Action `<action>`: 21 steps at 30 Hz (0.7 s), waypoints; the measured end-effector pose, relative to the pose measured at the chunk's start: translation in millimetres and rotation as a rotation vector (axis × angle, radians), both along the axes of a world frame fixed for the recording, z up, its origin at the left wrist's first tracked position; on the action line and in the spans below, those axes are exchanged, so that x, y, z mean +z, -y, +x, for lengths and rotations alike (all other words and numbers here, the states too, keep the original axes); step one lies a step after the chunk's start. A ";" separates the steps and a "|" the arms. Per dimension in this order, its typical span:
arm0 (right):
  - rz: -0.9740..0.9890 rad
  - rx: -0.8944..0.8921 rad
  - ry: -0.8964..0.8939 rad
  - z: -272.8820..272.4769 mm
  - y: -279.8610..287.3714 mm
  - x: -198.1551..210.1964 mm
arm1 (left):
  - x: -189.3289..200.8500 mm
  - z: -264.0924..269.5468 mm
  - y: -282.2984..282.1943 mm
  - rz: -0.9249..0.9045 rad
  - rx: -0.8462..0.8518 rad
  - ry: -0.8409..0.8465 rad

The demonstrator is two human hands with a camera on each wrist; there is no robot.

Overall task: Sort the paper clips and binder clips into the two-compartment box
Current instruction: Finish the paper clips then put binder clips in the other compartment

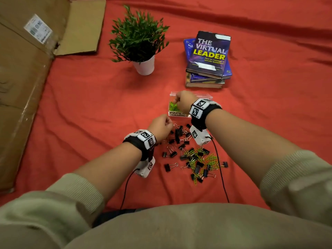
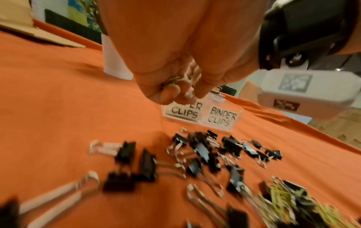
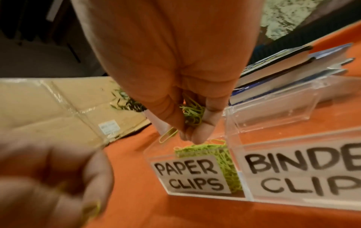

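A clear two-compartment box (image 1: 206, 96) stands on the red cloth, labelled PAPER CLIPS (image 3: 191, 174) and BINDER CLIPS (image 2: 221, 118). Green paper clips (image 3: 224, 155) lie in the left compartment. My right hand (image 3: 193, 135) hovers just over that compartment and grips a bunch of green paper clips (image 3: 192, 112), with one clip (image 3: 168, 136) dangling at its fingertips. The binder compartment shows only red cloth through its wall. My left hand (image 1: 167, 123) is curled round a few paper clips (image 2: 173, 81) in front of the box. Black binder clips (image 1: 177, 133) and green paper clips (image 1: 204, 159) lie scattered below.
A potted plant (image 1: 142, 38) and a stack of books (image 1: 208, 58) stand behind the box. Flattened cardboard (image 1: 23, 69) covers the left side. The box lid (image 3: 273, 108) stands open at the back. Black cables (image 1: 221, 173) run from both wrists across the cloth.
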State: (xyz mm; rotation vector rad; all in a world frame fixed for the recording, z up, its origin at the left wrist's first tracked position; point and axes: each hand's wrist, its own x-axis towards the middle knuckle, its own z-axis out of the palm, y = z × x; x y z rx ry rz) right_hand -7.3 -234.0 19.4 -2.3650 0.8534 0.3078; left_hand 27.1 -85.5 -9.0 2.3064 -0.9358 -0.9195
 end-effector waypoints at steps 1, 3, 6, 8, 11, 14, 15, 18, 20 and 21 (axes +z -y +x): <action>-0.010 0.037 -0.012 1.1 -1.7 -2.6 | 4.1 7.1 4.1 -0.002 -0.009 0.025; -0.021 0.102 -0.020 -0.8 -2.3 -7.0 | 12.6 18.6 14.8 -0.013 -0.024 0.073; -0.020 0.099 0.025 -13.6 2.2 -6.4 | 22.5 29.6 36.5 -0.026 -0.080 0.153; 0.003 0.042 0.119 -27.8 4.1 -1.2 | 26.3 34.1 51.0 -0.018 -0.162 0.210; 0.031 -0.079 0.232 -61.2 1.8 4.0 | 23.1 34.6 73.1 -0.009 -0.308 0.282; 0.110 -0.140 0.176 -102.4 -9.8 -2.3 | 17.1 30.2 85.3 0.026 -0.422 0.301; 0.136 -0.126 0.115 -115.5 -15.7 -5.3 | 14.7 28.7 86.5 0.034 -0.448 0.304; 0.170 -0.032 -0.039 -148.1 -33.0 -20.4 | 13.8 16.9 77.3 -0.072 -0.473 0.383; 0.144 0.037 -0.092 -161.5 -43.0 -32.2 | 14.9 0.7 60.2 -0.196 -0.440 0.428; 0.130 0.056 -0.110 -166.4 -47.4 -37.5 | 13.5 -8.2 50.0 -0.223 -0.452 0.420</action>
